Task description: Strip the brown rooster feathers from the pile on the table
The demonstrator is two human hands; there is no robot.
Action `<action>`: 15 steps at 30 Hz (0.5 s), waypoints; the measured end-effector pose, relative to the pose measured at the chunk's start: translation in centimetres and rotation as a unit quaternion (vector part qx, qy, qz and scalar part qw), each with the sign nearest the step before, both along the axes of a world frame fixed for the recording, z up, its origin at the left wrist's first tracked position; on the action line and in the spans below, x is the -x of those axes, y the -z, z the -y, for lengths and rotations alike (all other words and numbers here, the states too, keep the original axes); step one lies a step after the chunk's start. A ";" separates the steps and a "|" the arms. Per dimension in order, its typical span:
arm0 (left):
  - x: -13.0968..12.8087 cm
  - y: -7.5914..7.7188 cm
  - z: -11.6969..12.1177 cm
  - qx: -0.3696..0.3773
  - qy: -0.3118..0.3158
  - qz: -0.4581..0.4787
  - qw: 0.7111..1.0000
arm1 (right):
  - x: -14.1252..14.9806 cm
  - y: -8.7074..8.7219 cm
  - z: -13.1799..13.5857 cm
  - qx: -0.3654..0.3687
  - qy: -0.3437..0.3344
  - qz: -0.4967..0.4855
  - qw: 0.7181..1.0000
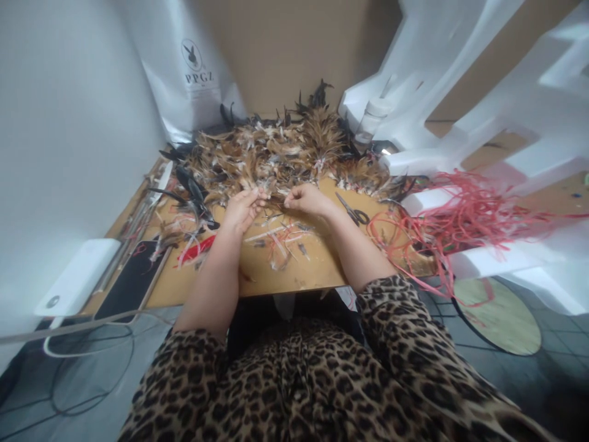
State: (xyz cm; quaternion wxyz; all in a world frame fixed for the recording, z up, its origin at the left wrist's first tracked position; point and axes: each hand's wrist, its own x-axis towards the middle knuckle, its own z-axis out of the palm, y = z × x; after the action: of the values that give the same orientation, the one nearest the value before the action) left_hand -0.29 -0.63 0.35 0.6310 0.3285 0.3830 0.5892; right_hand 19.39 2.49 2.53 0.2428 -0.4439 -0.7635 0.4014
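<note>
At the front edge of a heap of brown feathers [271, 147], my two hands work close together above the table. My left hand [243, 210] is closed in a pinch, with a small brown feather showing at its fingertips. A short gap to the right, my right hand [307, 200] also has thumb and fingers pinched together; whatever sits between them is too small to make out. Feather scraps and thin strips [280, 242] lie below my hands. Scissors [353, 210] with dark handles rest just right of my right wrist.
Pink-red ribbon strands [478, 215] spill over white foam pieces [483, 261] at the right. Black feathers [191, 187] and a red strip [197, 248] lie left. A phone [131, 276] and white power bank [80, 276] are at the left edge. A clear bottle [370, 120] stands behind.
</note>
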 end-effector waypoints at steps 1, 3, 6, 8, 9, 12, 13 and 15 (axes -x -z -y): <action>0.0 -0.1 0.0 0.001 -0.001 0.002 1.000 | 0.0 0.0 -0.1 -0.014 -0.002 0.029 0.999; 0.0 -0.3 0.0 0.002 -0.002 0.005 1.000 | 0.1 -0.1 -0.3 -0.041 0.002 0.086 0.995; 0.0 -0.4 0.0 0.004 -0.001 0.003 1.000 | 0.7 -0.3 -0.1 -0.084 0.029 0.169 0.982; 0.0 -0.3 0.0 0.001 0.002 0.003 1.000 | 1.5 -0.2 0.2 -0.103 0.055 0.221 0.968; 0.1 -0.2 0.0 -0.002 0.004 0.003 1.000 | 2.0 -0.1 0.3 -0.107 0.070 0.244 0.961; 0.1 -0.1 -0.1 -0.006 0.007 -0.001 1.000 | 3.3 0.7 0.5 -0.113 0.128 0.286 0.943; 0.1 -0.1 -0.1 -0.004 0.007 -0.004 1.000 | 3.6 1.1 0.4 -0.115 0.143 0.285 0.941; 0.2 -0.1 0.0 -0.001 0.005 -0.010 1.000 | 3.8 1.8 0.0 -0.109 0.150 0.243 0.952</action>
State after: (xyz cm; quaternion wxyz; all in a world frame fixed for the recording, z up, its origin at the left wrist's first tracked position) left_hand -0.44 -0.59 0.49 0.6300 0.3370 0.3870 0.5829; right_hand 15.59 2.46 0.76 0.1544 -0.6085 -0.7629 0.1547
